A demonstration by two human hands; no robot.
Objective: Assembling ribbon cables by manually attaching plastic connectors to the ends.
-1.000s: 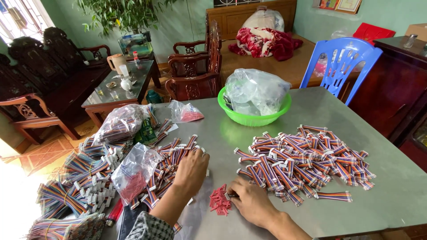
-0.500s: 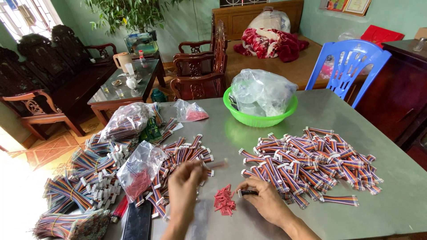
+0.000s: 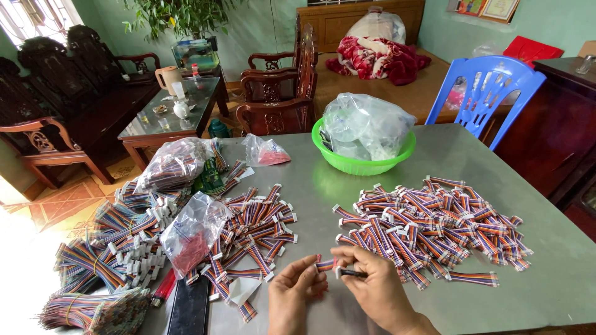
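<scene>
Ribbon cable [image 3: 325, 265] btwn both hands [image 3: 335, 291].

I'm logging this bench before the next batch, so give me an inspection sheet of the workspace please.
Surface: grey metal table, worn sheen.
Job's things: short ribbon cable pinched by left hand; right hand holds a thin dark tool.
Clutter: plastic bags, green bowl, red lighter, black phone.
Grippers: both hands closed on items.
Cables: right pile, middle pile, bundled lengths left.
Surroundings: blue chair, wooden chairs, glass coffee table.
</scene>
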